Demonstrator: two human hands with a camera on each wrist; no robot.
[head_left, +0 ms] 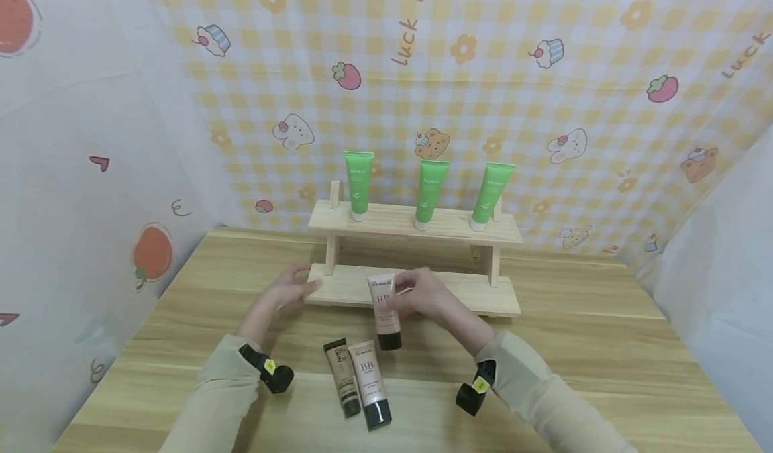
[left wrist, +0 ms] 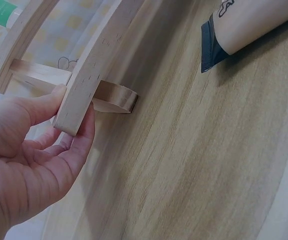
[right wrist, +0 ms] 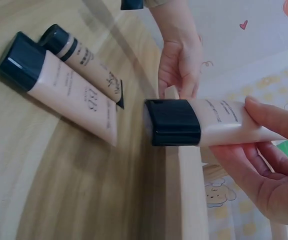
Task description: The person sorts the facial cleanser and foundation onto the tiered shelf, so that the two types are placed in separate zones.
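My right hand [head_left: 425,295] pinches a pink BB cream tube [head_left: 384,309] with a black cap, cap pointing down, in front of the lower shelf board [head_left: 447,288]. In the right wrist view, thumb and fingers grip the upper part of this tube [right wrist: 221,120]. My left hand [head_left: 290,290] grips the left end of that lower board; the left wrist view shows the thumb on top of the wood [left wrist: 79,95] and fingers beneath. On the table, a second pink BB cream tube [head_left: 366,376] lies beside a slimmer beige tube [head_left: 342,376], also black-capped.
Three green tubes stand on the upper shelf board [head_left: 386,218] of the wooden rack: one left [head_left: 359,184], one mid [head_left: 431,191], one right [head_left: 492,194]. Behind the rack hangs a yellow checked cloth [head_left: 386,104]. A wood-grain table [head_left: 580,345] lies underneath.
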